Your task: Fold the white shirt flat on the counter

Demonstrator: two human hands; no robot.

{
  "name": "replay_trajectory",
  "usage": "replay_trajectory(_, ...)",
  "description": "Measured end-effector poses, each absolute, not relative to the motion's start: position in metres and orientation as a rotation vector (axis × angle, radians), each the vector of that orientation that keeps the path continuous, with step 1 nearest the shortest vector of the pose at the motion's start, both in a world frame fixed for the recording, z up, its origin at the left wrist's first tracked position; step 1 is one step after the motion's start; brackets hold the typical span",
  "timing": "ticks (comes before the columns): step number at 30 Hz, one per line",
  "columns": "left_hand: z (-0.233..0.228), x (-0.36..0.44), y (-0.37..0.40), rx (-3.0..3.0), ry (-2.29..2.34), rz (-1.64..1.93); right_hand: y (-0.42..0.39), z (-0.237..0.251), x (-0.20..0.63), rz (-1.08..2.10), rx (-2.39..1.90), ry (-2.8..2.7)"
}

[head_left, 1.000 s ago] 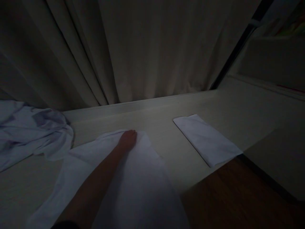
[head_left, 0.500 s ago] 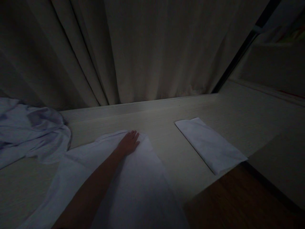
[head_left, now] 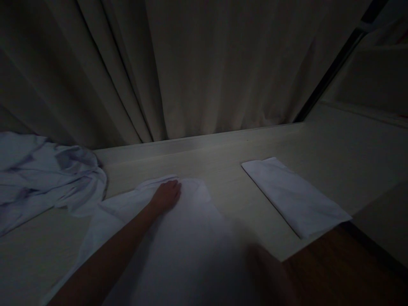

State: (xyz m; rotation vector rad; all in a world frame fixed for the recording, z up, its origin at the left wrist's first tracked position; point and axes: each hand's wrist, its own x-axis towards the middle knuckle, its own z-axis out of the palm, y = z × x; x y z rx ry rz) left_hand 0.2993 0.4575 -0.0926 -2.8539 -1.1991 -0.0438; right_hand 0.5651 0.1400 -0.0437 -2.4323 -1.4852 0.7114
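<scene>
A white garment [head_left: 188, 242], perhaps a shirt, lies spread on the pale tabletop in front of me. My left hand [head_left: 166, 196] rests near its far edge, fingers bent and drawn together on the fabric. Low at the right, my right hand [head_left: 267, 274] is a dark motion blur beside the garment's right side; its fingers cannot be made out. Farther right lies a flat, folded white cloth [head_left: 295, 197], its near end at the table's front edge.
A rumpled heap of white and pale purple cloth [head_left: 47, 174] lies at the left. Brown curtains [head_left: 197, 72] hang behind the table [head_left: 223, 159]. Past the table's front edge at the lower right is a reddish-brown floor [head_left: 331, 267]. The light is dim.
My left hand has gone from lying flat with fingers spread to bent fingers, slightly left and lower. My right hand has come into view at the lower right. The view has shifted slightly.
</scene>
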Motion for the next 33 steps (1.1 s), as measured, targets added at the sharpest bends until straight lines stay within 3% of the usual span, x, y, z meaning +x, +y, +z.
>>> replay_trajectory(4,-0.096,0.292,0.459,-2.878,-1.18,-0.023,0.203,-0.031,0.534,0.795,-2.313,-1.736)
replay_trajectory(8,-0.092,0.296,0.466,-2.89,-1.147,-0.035,0.254,-0.024,0.524,0.536,-2.208,-1.787)
replay_trajectory(14,-0.096,0.299,0.457,-2.893,-1.178,-0.064,0.339,-0.063,0.514,0.369,-1.86,-2.133)
replay_trajectory(19,-0.105,0.288,0.452,-2.917,-1.24,-0.018,0.354,-0.097,0.514,0.319,-1.851,-2.229)
replay_trajectory(25,-0.087,0.298,0.447,-2.889,-1.271,-0.015,0.349,-0.091,0.519,0.319,-1.832,-2.25)
replay_trajectory(29,-0.06,0.273,0.385,-2.862,-1.348,-0.163,0.35,-0.074,0.523,0.265,-1.849,-2.164)
replay_trajectory(33,-0.066,0.182,0.267,-2.674,-1.663,-0.333,0.351,-0.077,0.521,0.278,-1.82,-2.237)
